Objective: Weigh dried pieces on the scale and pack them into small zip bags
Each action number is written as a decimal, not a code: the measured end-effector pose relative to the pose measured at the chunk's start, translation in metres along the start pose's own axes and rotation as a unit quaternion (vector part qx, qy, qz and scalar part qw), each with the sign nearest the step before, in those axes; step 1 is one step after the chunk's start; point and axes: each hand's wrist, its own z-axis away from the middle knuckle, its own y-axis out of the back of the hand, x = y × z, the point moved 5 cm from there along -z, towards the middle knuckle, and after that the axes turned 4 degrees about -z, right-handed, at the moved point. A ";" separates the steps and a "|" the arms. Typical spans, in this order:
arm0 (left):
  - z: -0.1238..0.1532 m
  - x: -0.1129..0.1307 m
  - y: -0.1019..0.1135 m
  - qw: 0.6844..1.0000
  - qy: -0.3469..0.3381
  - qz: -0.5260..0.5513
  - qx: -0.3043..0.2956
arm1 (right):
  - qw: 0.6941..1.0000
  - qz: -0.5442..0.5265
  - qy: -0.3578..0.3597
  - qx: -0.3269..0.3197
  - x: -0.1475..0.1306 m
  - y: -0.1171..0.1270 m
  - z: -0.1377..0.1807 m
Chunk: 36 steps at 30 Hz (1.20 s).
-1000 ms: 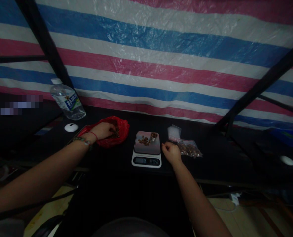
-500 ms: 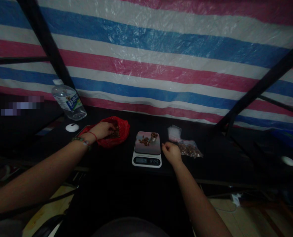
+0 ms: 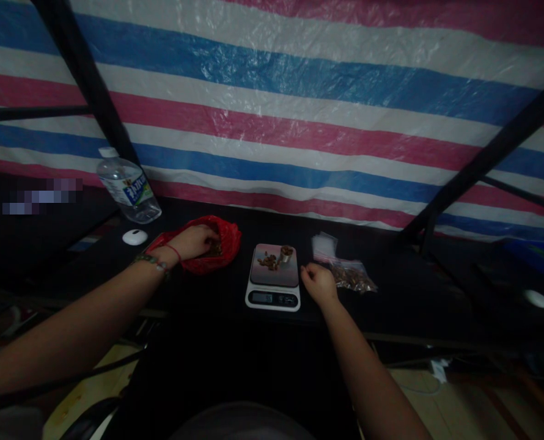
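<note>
My left hand (image 3: 193, 241) reaches into an open red plastic bag (image 3: 226, 239) of small brown pieces, with its fingers curled down among them. A small digital scale (image 3: 272, 280) stands in the middle of the black table (image 3: 404, 299), and on its plate lie a few brown pieces and a small metal cup (image 3: 285, 253). My right hand (image 3: 318, 283) rests on the table just right of the scale, with its fingers loosely curled. Right beside it lies a clear bag of brown pieces (image 3: 353, 275).
A stack of empty clear bags (image 3: 323, 245) lies behind the filled one. A water bottle (image 3: 129, 186) and a white round object (image 3: 134, 237) stand at the back left. A striped tarp (image 3: 299, 104) hangs behind, crossed by black frame bars (image 3: 487, 159).
My left hand's fingers have shifted slightly inside the red bag. My right hand and the scale have stayed where they were.
</note>
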 end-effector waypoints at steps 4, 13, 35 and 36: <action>-0.003 0.014 -0.010 0.998 -0.043 0.033 -0.034 | 1.000 0.001 -0.004 0.005 0.000 0.000 0.000; -0.010 0.011 -0.016 0.999 0.011 0.036 -0.032 | 1.000 -0.003 -0.005 0.000 0.001 -0.001 0.000; -0.006 0.011 -0.011 1.000 0.012 0.018 -0.021 | 1.000 0.002 0.004 0.009 -0.001 0.000 0.001; -0.005 0.013 -0.009 1.000 0.011 0.018 -0.018 | 1.000 0.002 0.004 0.009 -0.001 0.001 0.001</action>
